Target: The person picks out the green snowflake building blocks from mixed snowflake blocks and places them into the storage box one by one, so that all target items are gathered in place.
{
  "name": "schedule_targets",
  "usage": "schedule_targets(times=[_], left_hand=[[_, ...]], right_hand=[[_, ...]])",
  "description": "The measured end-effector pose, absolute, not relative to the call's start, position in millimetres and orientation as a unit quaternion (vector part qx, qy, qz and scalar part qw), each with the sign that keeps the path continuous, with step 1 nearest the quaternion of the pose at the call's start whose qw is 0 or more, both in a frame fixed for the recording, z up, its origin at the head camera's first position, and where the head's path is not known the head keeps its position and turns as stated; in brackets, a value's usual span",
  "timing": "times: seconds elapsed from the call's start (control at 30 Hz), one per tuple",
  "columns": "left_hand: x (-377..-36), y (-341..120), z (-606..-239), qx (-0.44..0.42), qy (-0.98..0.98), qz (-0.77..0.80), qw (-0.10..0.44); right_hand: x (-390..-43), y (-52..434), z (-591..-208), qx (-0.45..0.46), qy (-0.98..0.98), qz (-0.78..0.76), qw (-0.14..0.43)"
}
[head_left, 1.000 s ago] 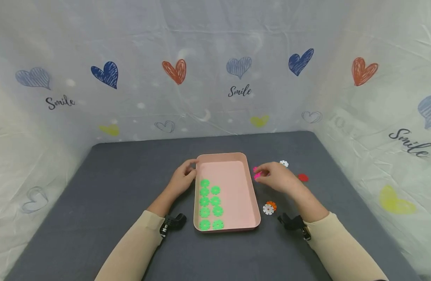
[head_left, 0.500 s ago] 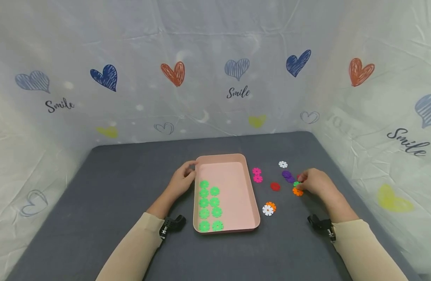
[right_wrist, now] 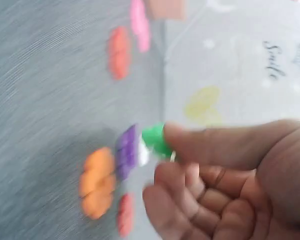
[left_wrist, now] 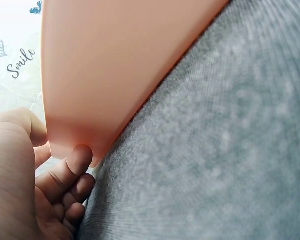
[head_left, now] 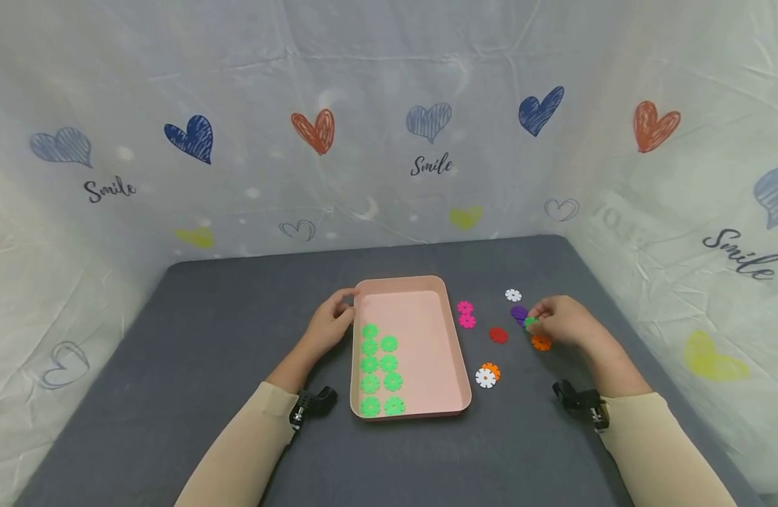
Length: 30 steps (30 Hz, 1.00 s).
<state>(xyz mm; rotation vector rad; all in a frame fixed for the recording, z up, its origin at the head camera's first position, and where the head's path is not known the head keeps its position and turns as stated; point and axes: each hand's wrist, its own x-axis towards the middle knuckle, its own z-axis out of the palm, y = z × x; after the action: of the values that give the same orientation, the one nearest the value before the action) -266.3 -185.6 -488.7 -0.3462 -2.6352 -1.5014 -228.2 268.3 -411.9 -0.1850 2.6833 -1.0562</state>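
Observation:
My right hand (head_left: 569,322) pinches a green interlocking disc (right_wrist: 157,140) between thumb and fingers, raised above the table. Beside it lie purple discs (head_left: 519,313) and an orange disc (head_left: 541,343). My left hand (head_left: 328,325) holds the far left corner of the pink tray (head_left: 427,338), with fingertips against its wall in the left wrist view. Inside the tray, green discs (head_left: 389,363) lie flat in two columns along the left side.
Right of the tray lie two pink discs (head_left: 466,315), a red disc (head_left: 498,335), a white disc (head_left: 513,295), and a white disc (head_left: 485,379) overlapping an orange one (head_left: 493,369). A printed cloth (head_left: 376,141) hangs behind the grey table (head_left: 249,338).
My right hand has moved right from beside the pink discs and picked up the green disc, now lifted slightly leftward. The left hand stays at the tray corner.

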Motion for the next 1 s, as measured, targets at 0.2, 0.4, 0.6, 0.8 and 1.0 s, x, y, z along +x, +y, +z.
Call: schedule_targets(times=[0.2, 0.4, 0.6, 0.8, 1.0], left_hand=[[-265, -186, -487, -0.114, -0.861, -0.493, 0.045], [-266, -186, -486, -0.113, -0.862, -0.491, 0.048], [-267, -183, -485, -0.11, -0.863, -0.491, 0.044], [-268, -179, -484, -0.114, -0.86, -0.497, 0.036], [-267, -178, -486, -0.12, -0.861, -0.493, 0.035]], right_hand=[[-234, 234, -394, -0.108, 0.862, -0.469, 0.161], [-249, 175, -382, -0.164, 0.841, -0.488, 0.169], [-265, 117, -385, -0.207, 0.854, -0.438, 0.192], [-273, 80, -399, -0.219, 0.861, -0.402, 0.22], [-271, 61, -419, -0.241, 0.896, -0.324, 0.186]])
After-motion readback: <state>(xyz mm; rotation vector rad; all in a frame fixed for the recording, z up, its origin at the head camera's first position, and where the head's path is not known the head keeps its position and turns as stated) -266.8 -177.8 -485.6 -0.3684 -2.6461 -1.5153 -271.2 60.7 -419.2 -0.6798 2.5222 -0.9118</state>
